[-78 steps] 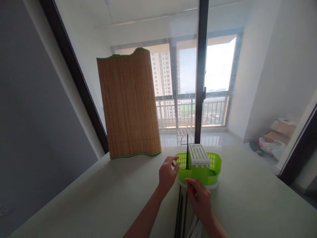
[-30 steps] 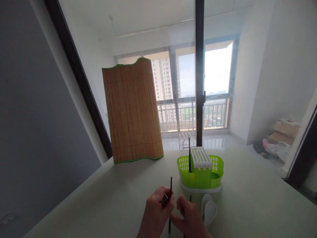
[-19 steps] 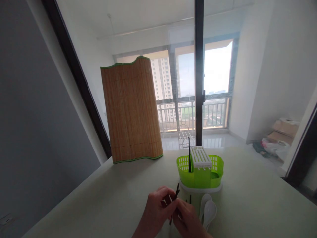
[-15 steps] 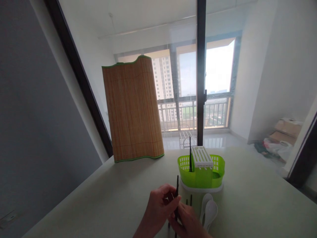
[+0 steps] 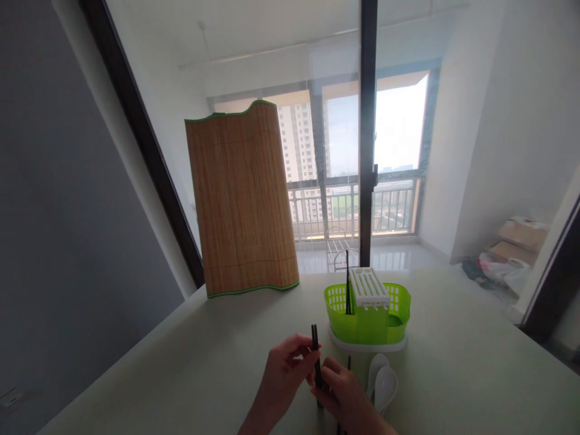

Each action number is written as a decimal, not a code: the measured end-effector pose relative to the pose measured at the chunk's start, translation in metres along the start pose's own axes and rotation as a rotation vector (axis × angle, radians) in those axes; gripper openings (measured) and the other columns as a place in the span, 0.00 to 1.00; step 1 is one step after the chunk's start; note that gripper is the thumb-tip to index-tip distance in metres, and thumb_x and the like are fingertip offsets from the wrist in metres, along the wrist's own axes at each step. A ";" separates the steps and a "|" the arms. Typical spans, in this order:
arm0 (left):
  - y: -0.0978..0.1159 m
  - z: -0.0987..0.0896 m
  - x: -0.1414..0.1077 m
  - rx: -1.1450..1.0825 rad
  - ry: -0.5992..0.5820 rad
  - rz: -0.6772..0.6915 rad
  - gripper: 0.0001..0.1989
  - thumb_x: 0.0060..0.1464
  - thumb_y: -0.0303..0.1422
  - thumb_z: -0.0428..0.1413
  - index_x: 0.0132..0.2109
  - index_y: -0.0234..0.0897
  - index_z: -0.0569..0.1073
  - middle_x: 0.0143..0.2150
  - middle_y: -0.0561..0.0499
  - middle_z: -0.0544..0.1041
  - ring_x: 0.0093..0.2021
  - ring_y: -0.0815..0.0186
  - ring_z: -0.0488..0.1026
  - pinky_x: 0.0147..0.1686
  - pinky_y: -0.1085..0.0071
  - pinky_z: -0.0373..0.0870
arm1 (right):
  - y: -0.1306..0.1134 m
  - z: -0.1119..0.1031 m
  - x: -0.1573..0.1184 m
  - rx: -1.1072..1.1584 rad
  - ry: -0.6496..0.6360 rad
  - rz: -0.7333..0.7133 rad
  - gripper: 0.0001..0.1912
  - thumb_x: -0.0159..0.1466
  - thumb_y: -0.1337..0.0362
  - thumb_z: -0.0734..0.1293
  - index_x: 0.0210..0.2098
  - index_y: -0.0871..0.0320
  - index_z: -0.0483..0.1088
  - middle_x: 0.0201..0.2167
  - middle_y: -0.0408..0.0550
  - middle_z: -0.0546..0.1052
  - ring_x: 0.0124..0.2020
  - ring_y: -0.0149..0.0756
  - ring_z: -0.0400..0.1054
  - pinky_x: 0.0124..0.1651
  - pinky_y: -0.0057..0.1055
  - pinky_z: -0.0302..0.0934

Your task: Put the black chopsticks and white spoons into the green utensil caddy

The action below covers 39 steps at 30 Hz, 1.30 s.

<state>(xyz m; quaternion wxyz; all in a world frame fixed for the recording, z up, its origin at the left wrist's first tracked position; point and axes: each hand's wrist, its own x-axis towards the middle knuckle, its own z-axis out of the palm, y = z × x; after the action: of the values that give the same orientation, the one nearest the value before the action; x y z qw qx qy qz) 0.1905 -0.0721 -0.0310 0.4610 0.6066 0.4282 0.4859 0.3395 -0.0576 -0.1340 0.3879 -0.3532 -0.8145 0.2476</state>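
The pale desk [image 5: 453,374] spreads out under my hands. Well beyond my grip, to the left, a bamboo mat [image 5: 240,199] stands upright. Just ahead and to the right sits the green cutlery caddy [image 5: 367,314] with its white slotted insert, one black chopstick [image 5: 347,284] standing in it. Close by my right hand lie two white spoons [image 5: 383,380].

My left hand [image 5: 283,380] and right hand [image 5: 347,396] are both closed on a pair of black chopsticks [image 5: 316,356], held upright between them with tips level. I judge them light, stiff and slick, so pinching mid-shaft with both sticks pressed together should keep them from sliding apart.
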 end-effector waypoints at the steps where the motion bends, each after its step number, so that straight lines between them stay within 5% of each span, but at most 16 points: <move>1: -0.001 -0.001 0.000 0.005 0.006 0.001 0.16 0.50 0.43 0.61 0.38 0.34 0.77 0.25 0.55 0.72 0.21 0.72 0.68 0.21 0.75 0.70 | 0.002 0.002 0.000 0.007 -0.002 -0.001 0.03 0.63 0.67 0.62 0.35 0.56 0.68 0.35 0.46 0.70 0.31 0.31 0.68 0.34 0.25 0.61; 6: 0.008 -0.010 0.005 0.150 0.101 0.043 0.14 0.50 0.42 0.60 0.36 0.36 0.78 0.30 0.52 0.76 0.26 0.69 0.71 0.24 0.74 0.74 | 0.004 0.003 -0.001 -0.029 -0.005 0.005 0.06 0.62 0.69 0.63 0.38 0.55 0.70 0.35 0.45 0.72 0.30 0.32 0.70 0.33 0.27 0.62; 10: 0.040 -0.027 0.023 0.213 0.259 0.211 0.12 0.49 0.41 0.61 0.36 0.37 0.79 0.33 0.52 0.79 0.26 0.69 0.72 0.25 0.73 0.75 | 0.003 -0.008 0.001 -0.159 0.106 0.027 0.15 0.63 0.64 0.64 0.50 0.50 0.66 0.36 0.43 0.74 0.26 0.34 0.69 0.30 0.30 0.63; 14: 0.080 -0.031 0.056 0.212 0.414 0.418 0.11 0.49 0.40 0.62 0.37 0.37 0.80 0.33 0.52 0.80 0.29 0.71 0.73 0.28 0.75 0.74 | 0.011 -0.017 0.003 -0.315 0.233 0.020 0.09 0.66 0.65 0.60 0.43 0.51 0.68 0.35 0.44 0.74 0.30 0.36 0.72 0.30 0.29 0.63; 17: 0.090 -0.017 0.092 0.224 0.411 0.471 0.12 0.49 0.39 0.62 0.39 0.37 0.80 0.36 0.50 0.81 0.32 0.70 0.75 0.32 0.75 0.74 | 0.014 -0.017 0.002 -0.398 0.204 0.007 0.08 0.66 0.68 0.59 0.36 0.52 0.69 0.33 0.44 0.73 0.32 0.35 0.72 0.31 0.28 0.61; 24: 0.036 0.032 0.171 0.342 0.222 0.373 0.13 0.52 0.39 0.58 0.40 0.36 0.80 0.35 0.49 0.82 0.33 0.65 0.77 0.33 0.69 0.75 | 0.018 -0.014 0.004 -0.509 0.132 -0.040 0.07 0.61 0.72 0.62 0.33 0.54 0.68 0.31 0.43 0.74 0.32 0.35 0.72 0.31 0.27 0.60; 30: 0.003 0.047 0.187 0.458 0.151 0.330 0.13 0.53 0.40 0.59 0.39 0.36 0.81 0.33 0.48 0.82 0.34 0.64 0.78 0.38 0.67 0.73 | 0.020 -0.015 0.007 -0.583 0.109 -0.054 0.06 0.60 0.73 0.64 0.32 0.54 0.68 0.31 0.43 0.74 0.33 0.35 0.71 0.30 0.27 0.58; 39: -0.007 0.061 0.204 0.610 0.161 0.285 0.11 0.54 0.39 0.58 0.40 0.39 0.80 0.34 0.51 0.81 0.34 0.65 0.77 0.34 0.70 0.71 | 0.018 -0.018 0.007 -0.570 0.115 0.015 0.06 0.61 0.72 0.65 0.32 0.54 0.69 0.31 0.42 0.75 0.35 0.36 0.71 0.33 0.27 0.58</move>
<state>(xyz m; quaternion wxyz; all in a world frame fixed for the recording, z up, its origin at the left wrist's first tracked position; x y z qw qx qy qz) 0.2830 0.1182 -0.0040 0.1507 0.7297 0.4999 0.4415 0.3575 -0.0384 -0.1323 0.3167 -0.4673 -0.8254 -0.0089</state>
